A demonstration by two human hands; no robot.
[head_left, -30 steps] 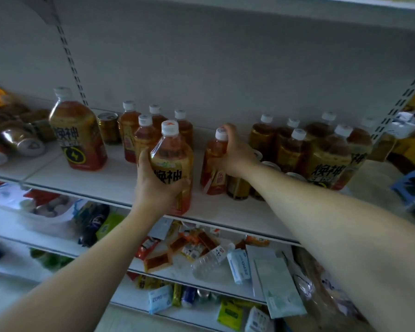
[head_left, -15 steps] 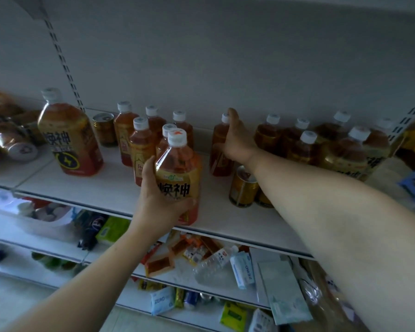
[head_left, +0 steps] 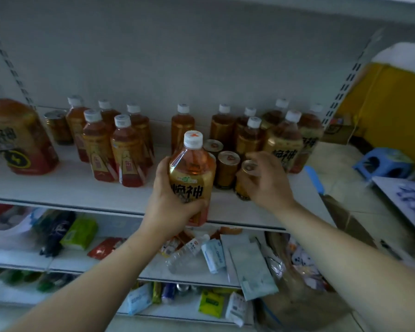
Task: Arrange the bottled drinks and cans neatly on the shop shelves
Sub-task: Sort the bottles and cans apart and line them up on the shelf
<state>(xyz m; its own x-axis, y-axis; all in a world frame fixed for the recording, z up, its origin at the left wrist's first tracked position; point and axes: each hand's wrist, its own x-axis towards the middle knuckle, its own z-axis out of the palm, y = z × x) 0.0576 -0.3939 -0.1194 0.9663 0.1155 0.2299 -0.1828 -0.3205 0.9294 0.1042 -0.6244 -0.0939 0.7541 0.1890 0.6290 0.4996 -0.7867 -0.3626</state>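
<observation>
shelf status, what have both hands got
Left hand grips amber plastic tea bottle with white cap at white shelf edge. Right hand grips gold metal can. Other gold cans crowd the gap behind.

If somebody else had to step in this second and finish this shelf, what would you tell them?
Left hand grips a tea bottle at the shelf's front edge.
Right hand curls round a gold can beside two other cans.
Done: small bottles stand grouped left and right at the back.
Left: shelve the held bottle, line up the cans.
</observation>
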